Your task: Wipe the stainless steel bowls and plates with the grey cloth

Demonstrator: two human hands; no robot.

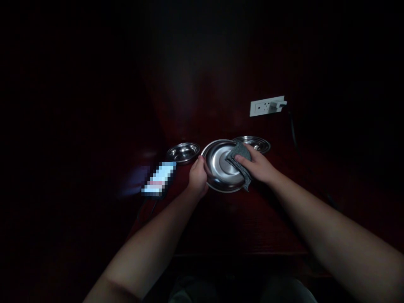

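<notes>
My left hand (pixel 198 176) grips the left rim of a shiny metal bowl (pixel 217 166), its thumb on the edge and the other fingers hidden beneath. The bowl is tilted so that its inside faces me. A folded grey-green cloth (pixel 239 158) is held in my right hand (pixel 257 164), pressed against the bowl's inner right side. One corner of the cloth hangs over the rim. Behind the bowl, to the right, a second metal dish (pixel 263 145) is partly covered by it. Another metal bowl (pixel 183 152) stands to the left on the dark table.
A phone with a lit, blurred screen (pixel 159 180) leans near the table's left side, with cables below it. A white wall socket (pixel 260 107) holds a plug (pixel 278 104) whose dark cord (pixel 293 130) hangs down. The dark red table (pixel 233 227) has its front edge near me.
</notes>
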